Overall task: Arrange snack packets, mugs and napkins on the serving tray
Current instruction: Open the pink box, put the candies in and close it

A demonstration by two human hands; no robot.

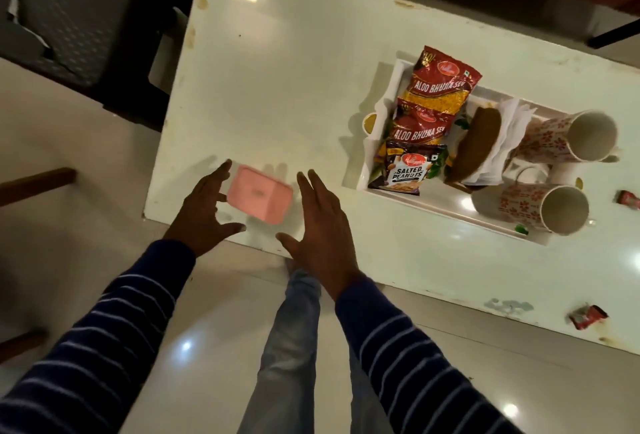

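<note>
A white serving tray (427,206) lies on the right half of the table. On it sit two red Aloo Bhujia Sev packets (443,84), a Salted Peanuts packet (407,170), white napkins (509,136) and two flower-patterned mugs (568,137), (540,207). A pink box (261,194) rests near the table's front left corner. My left hand (204,207) is open just left of the box, fingertips close to it. On the box's right side my right hand (320,222) is spread open. Neither hand holds anything.
The white table (277,87) has worn edges. Small red wrappers (628,199), (587,316) lie at its right side. A dark chair (83,18) stands at the far left, and my legs are below the front edge.
</note>
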